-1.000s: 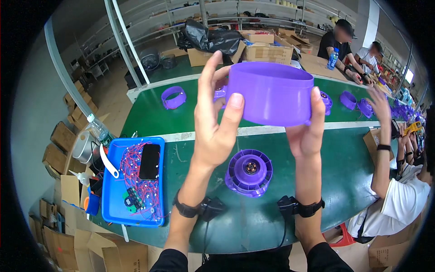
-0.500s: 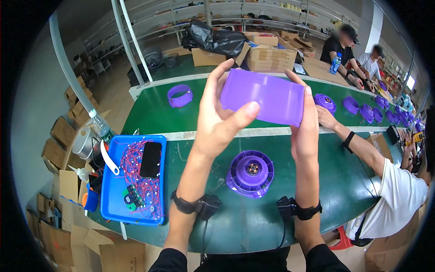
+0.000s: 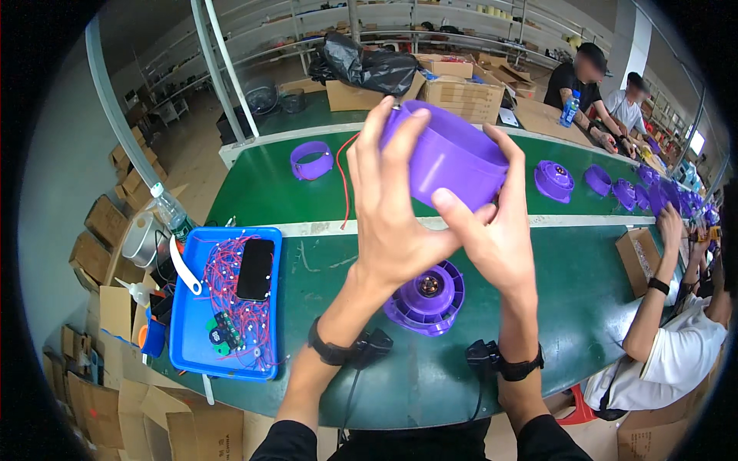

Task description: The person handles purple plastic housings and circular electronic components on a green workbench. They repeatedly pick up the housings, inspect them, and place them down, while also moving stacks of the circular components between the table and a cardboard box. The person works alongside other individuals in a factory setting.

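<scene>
Both my hands hold a purple plastic ring [image 3: 461, 170] up over the far part of the bench, tilted so its open rim faces up and away. My left hand [image 3: 388, 219] wraps its left side, fingers reaching over the wall. My right hand [image 3: 503, 242] grips the right side, its thumb near the bottom edge. A red wire [image 3: 345, 184] hangs beside my left hand; its upper end is hidden. Below my hands, a purple round housing [image 3: 425, 307] with radial ribs and a dark centre rests on the green bench, partly covered by my left wrist.
At left a blue tray [image 3: 184, 338] holds red wires, a black phone [image 3: 255, 269] and a small circuit board [image 3: 225, 332]. Another purple ring [image 3: 311, 163] and a ribbed housing [image 3: 554, 181] sit on the green strip beyond. A co-worker's arm [image 3: 653, 300] is at right, near a cardboard box [image 3: 638, 261].
The ring has turned from side-on to showing its opening, and my left fingers have shifted over its wall. The red wire has come into view. The co-worker's arm has drawn back rightward.
</scene>
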A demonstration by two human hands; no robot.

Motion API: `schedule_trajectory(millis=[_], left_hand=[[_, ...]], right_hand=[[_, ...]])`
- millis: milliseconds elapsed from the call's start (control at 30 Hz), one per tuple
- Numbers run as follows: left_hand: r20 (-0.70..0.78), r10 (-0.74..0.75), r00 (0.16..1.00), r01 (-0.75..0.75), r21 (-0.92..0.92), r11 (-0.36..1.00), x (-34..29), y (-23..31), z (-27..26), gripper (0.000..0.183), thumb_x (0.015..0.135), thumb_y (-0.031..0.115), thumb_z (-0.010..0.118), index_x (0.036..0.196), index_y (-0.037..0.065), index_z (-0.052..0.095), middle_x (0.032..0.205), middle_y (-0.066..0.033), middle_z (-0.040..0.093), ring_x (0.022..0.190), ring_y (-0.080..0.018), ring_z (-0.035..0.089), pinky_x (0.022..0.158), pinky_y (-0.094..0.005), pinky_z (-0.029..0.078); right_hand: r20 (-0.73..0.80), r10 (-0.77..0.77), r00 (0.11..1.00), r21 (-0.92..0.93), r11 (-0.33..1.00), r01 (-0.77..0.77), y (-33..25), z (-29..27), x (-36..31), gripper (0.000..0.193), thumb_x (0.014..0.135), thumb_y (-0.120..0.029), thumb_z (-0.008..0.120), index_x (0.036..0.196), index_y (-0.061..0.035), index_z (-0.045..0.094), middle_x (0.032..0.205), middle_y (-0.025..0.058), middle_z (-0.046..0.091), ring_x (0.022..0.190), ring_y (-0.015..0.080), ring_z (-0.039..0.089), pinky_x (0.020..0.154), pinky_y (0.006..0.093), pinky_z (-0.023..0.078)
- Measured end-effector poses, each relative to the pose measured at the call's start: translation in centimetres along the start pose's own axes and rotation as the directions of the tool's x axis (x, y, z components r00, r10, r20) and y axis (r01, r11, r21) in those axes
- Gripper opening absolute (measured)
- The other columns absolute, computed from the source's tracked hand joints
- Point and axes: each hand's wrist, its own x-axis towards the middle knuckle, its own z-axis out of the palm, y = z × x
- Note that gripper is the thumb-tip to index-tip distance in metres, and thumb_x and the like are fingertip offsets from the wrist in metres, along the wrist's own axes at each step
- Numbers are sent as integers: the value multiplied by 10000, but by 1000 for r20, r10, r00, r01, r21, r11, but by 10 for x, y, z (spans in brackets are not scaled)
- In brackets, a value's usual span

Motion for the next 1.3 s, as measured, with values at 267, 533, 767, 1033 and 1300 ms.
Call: schedule_trajectory(millis=[267,533,767,1033,1300], left_hand=[[327,-321,889,452,-506,735,12,-8,-23,841,725,249,789,1418,54,353,1366,-190,453,1236,-302,475,979,-434,429],[353,-243,904,403,-507,762,7,-39,-22,498,911,292,636,1304,18,498,1142,-126,621,1049,-190,582,913,-329,468],[552,-168,816,523,-585,620,8,-52,-42,627,836,249,722,1365,41,456,1278,-83,523,1136,-204,523,977,-345,441],[509,-136,850,438,-540,719,11,-55,-41,488,983,332,511,1349,12,466,1158,-109,590,1070,-177,546,928,-286,426],[252,-613,748,656,-419,628,10,-55,-27,473,948,198,573,1363,34,417,1230,-169,564,855,-188,664,577,-263,536]], right_hand=[[18,109,994,136,985,-110,3,-24,7,614,732,-194,828,1134,-39,391,1063,111,520,942,147,575,765,277,520],[135,158,978,123,977,-175,5,-25,8,510,693,-200,858,906,-74,412,844,26,530,780,67,538,654,216,484],[235,93,968,195,971,-140,3,-36,9,448,712,-199,829,873,-87,427,853,-1,501,786,60,501,692,227,469],[277,145,950,281,933,-225,1,-29,8,428,742,-204,825,893,-75,446,826,15,557,769,70,554,666,231,495],[91,142,986,295,942,-163,8,-25,11,407,776,-180,805,929,-51,450,900,68,584,815,112,598,700,267,542]])
